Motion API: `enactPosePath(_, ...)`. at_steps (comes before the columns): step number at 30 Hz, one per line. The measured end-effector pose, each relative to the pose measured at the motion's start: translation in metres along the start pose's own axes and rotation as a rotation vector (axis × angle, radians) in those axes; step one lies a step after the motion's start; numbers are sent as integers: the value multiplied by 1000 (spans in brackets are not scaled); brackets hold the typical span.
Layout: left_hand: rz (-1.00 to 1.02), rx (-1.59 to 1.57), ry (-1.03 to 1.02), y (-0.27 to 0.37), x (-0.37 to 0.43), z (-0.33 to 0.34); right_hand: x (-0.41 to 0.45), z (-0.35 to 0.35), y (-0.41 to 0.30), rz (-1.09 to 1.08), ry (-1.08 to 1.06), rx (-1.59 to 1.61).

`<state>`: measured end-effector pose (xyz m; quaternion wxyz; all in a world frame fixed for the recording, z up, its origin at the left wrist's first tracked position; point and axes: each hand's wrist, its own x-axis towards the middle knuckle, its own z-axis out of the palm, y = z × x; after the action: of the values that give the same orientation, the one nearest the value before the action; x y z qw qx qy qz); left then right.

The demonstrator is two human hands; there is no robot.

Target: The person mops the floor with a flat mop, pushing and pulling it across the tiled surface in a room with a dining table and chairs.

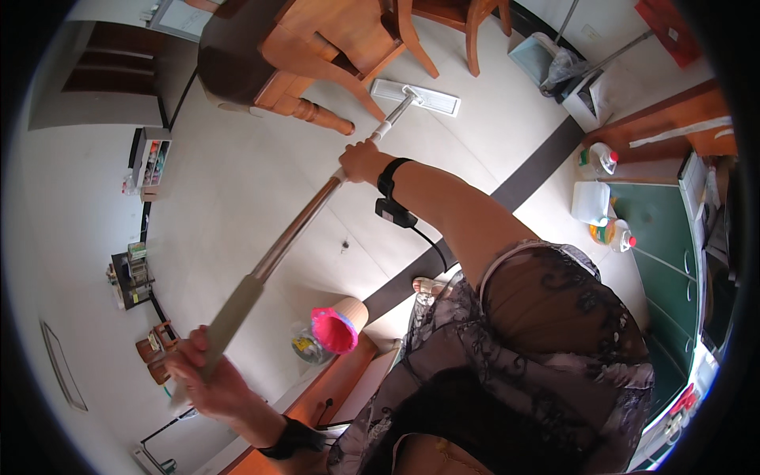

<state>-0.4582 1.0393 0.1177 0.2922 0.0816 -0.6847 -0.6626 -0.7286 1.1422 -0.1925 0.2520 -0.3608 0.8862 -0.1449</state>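
Observation:
A flat mop crosses the view diagonally, its metal pole (303,219) ending in a grey grip sleeve (234,320). Around that sleeve, near its end, my left hand (205,377) is closed and slightly blurred. My right hand (359,160) grasps the pole farther down, towards the head. The flat white mop head (436,100) rests on the light tiled floor (261,172), beside a wooden chair's leg (356,95). A small dark speck of debris (345,244) lies on the tiles below the pole.
A bin with a pink liner (335,329) stands beside a clear plastic container (307,343). Plastic jugs (591,202) stand by green cabinets (659,231) on the right. At the upper right are a dustpan (534,56) and a white box (588,104). A wooden table (237,59) is at the top.

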Motion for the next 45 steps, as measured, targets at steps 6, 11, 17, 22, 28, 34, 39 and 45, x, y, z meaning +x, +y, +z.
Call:
enactPosePath(6,-34,-131,-28,59,4,-20,-48,8,-26,-113,12,39)
enactPosePath(11,-8,-176,-150,59,16,-15,-110,9,0,-89,-14,119)
enactPosePath(17,-28,-189,-227,4,-7,31,-156,25,79,159,173,119)
enactPosePath(22,-46,-341,-429,-18,-22,70,-177,13,123,286,161,104)
enactPosePath(28,-85,-121,-434,-37,-47,72,-189,12,145,351,49,49)
enactPosePath(34,-284,-91,-558,-64,-71,67,-198,25,173,435,40,35)
enactPosePath(39,-349,-72,-563,-77,-84,64,-192,47,182,512,84,67)
enactPosePath(45,-188,20,-527,-45,-68,14,-197,66,133,329,143,23)
